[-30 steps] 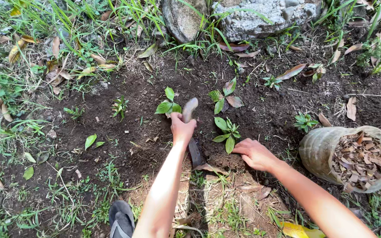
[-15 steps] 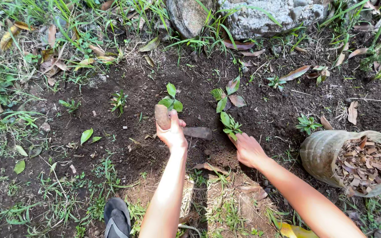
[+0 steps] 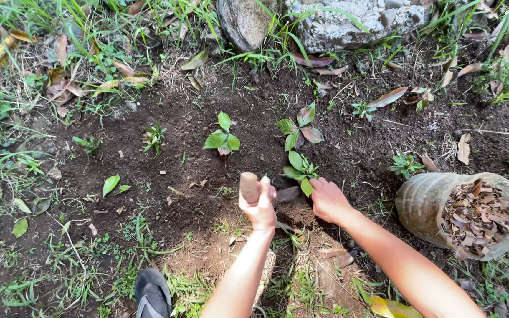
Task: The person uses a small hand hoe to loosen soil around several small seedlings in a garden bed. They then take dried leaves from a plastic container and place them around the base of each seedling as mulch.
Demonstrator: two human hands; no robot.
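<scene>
My left hand (image 3: pixel 260 206) is shut on a hand tool with a wooden handle (image 3: pixel 248 187); its dark blade (image 3: pixel 287 194) points right, low over the soil. My right hand (image 3: pixel 328 199) rests with its fingers on the dark earth at the base of a small green seedling (image 3: pixel 300 169). A second seedling with reddish leaves (image 3: pixel 298 126) stands just behind it. A third green seedling (image 3: pixel 223 138) grows to the left, above the tool handle.
A sack of dry leaves (image 3: pixel 463 215) lies at the right. Large grey rocks (image 3: pixel 349 20) border the far edge of the soil bed. Grass and fallen leaves surround the patch. A dark sandal (image 3: pixel 152 292) shows at the bottom.
My left hand swung the tool from upright with the blade up to handle-up with the blade flat toward the right. My right hand slid closer to the seedling's base.
</scene>
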